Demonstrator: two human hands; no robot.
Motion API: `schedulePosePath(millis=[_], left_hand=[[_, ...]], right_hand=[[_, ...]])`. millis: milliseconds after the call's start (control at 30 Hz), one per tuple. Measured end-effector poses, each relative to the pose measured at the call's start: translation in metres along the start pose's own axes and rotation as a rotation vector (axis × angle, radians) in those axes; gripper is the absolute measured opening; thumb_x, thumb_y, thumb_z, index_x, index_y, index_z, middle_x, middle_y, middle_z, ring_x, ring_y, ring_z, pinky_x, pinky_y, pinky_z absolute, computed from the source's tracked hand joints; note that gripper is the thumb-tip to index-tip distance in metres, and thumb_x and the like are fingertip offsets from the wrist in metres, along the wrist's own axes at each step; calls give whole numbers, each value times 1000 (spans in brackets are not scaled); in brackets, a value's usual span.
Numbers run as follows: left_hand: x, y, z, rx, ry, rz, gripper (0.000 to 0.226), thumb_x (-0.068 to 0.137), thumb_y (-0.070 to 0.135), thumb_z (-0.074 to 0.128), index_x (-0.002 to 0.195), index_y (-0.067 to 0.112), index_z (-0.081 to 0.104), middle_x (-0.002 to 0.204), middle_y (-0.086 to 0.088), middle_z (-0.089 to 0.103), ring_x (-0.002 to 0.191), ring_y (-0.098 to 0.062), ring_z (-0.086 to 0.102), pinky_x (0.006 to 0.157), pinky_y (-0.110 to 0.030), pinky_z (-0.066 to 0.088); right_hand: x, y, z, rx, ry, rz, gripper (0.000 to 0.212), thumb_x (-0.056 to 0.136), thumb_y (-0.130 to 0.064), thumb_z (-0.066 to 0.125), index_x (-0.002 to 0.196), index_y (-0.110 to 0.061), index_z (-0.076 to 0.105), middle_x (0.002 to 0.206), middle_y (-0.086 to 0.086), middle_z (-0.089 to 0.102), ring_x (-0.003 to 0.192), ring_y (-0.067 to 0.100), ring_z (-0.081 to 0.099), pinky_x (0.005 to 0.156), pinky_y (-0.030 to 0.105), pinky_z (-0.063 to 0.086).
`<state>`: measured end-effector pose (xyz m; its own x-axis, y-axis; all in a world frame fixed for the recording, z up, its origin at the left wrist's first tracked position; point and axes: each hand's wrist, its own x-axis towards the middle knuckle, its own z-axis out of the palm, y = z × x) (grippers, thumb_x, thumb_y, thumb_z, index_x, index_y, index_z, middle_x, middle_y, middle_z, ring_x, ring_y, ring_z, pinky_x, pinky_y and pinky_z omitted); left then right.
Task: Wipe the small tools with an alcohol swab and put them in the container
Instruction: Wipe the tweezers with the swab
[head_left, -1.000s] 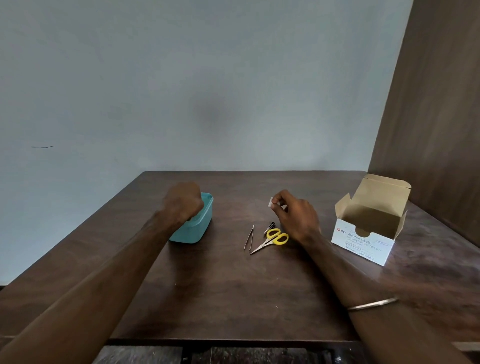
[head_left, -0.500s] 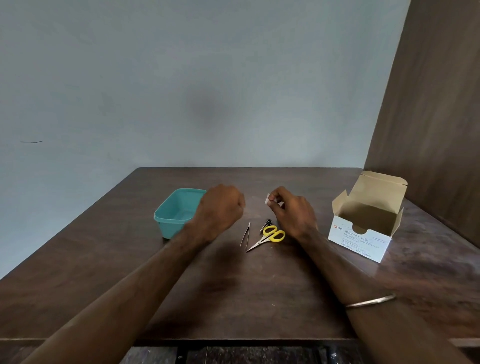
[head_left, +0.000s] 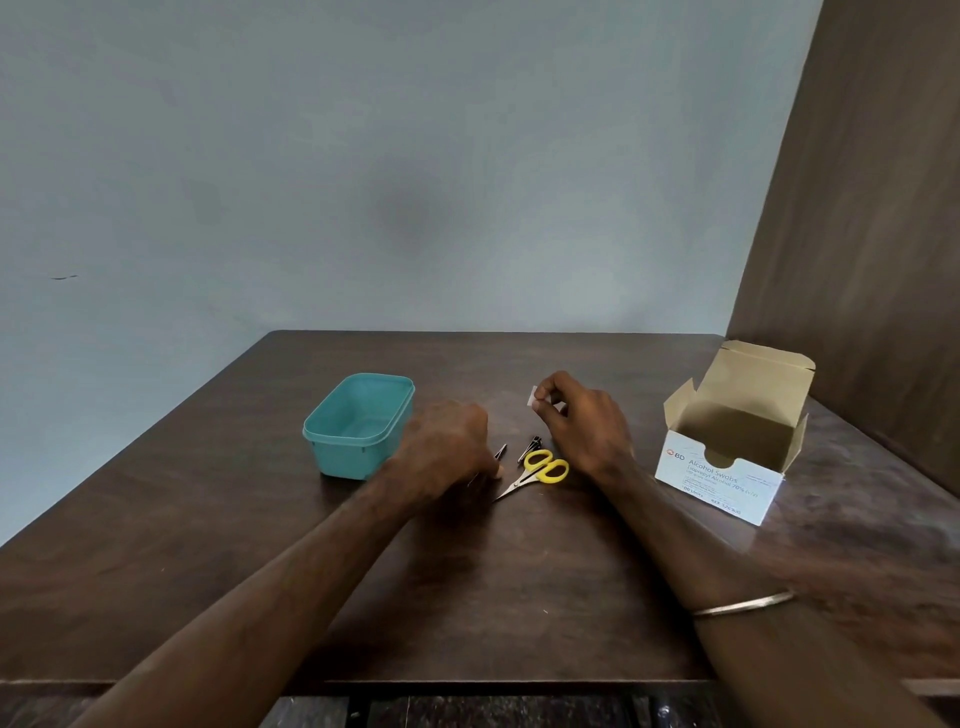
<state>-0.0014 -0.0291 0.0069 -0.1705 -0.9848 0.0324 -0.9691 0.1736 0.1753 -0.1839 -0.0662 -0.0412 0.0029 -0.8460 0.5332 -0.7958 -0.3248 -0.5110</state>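
Two hands work over the counter (head_left: 519, 597): left hand (head_left: 447, 452) fingers touch the tweezers (head_left: 500, 451) beside the yellow scissors (head_left: 540, 470), grip hidden, while right hand (head_left: 587, 421) fingers pinch the white swab (head_left: 535, 397).

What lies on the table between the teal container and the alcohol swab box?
In the head view: the left hand, tweezers, a small dark tool, yellow-handled scissors and the right hand.
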Motion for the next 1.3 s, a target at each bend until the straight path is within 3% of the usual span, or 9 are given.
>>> schedulePosePath(millis=[300,500,700,767,833,933,1067,1167,1300], left_hand=[[1,1,1,-19,35,0,34,73,45,80,92,18,73,91,-2,71,88,-19,64,75,-31,54],[6,-2,4,-65,55,-4,28,77,40,78,90,17,74,88,-2,72,85,-18,66,76,-33,57],[7,-5,17,-139,261,78,21,81,36,66,78,18,75,73,-1,71,72,-18,66,65,-33,56],[5,-5,19,-245,333,127,16,83,33,65,82,21,76,73,2,70,69,-15,63,58,-28,48],[5,-6,20,-398,386,155,14,84,30,66,88,23,78,73,4,70,66,-12,60,56,-26,41],[8,-11,19,-722,426,128,12,83,28,71,91,23,79,75,8,72,64,-5,60,59,-28,51],[0,-8,13,-1209,331,51,14,79,19,80,93,16,77,87,-7,74,73,-11,63,66,-34,59],[-1,-5,16,-1282,322,37,15,81,23,78,95,17,77,85,-5,74,74,-12,62,67,-33,58],[2,-6,22,-1243,439,55,14,86,27,73,97,18,76,82,0,74,73,-12,65,57,-27,54]], right_hand=[[-1,-3,-2,36,-14,13,4,95,-36,64,94,-33,61,93,-13,72,83,13,67,70,32,53],[-2,-5,-7,310,-93,97,32,80,0,65,94,-29,67,100,-7,75,77,11,69,73,38,58],[-4,-17,-11,497,-149,65,36,74,8,71,93,-23,70,84,-4,72,65,4,63,58,26,50],[-4,-18,-9,532,-196,46,35,74,7,76,92,-22,70,84,-4,73,60,-1,61,59,19,47],[-2,-18,-6,578,-205,42,33,73,6,80,90,-20,70,82,-5,74,65,4,65,63,23,50],[1,-19,-6,709,-149,57,29,71,10,81,90,-9,70,74,3,71,71,17,66,72,39,57],[2,-28,-9,952,-91,94,30,70,19,77,91,1,66,84,18,70,75,22,68,69,31,59],[-1,-34,-9,1014,-107,115,30,72,21,74,92,2,63,86,21,68,68,17,70,58,20,53],[0,-34,-10,964,-166,113,20,81,5,75,94,-8,67,86,11,75,78,27,74,64,29,52]])
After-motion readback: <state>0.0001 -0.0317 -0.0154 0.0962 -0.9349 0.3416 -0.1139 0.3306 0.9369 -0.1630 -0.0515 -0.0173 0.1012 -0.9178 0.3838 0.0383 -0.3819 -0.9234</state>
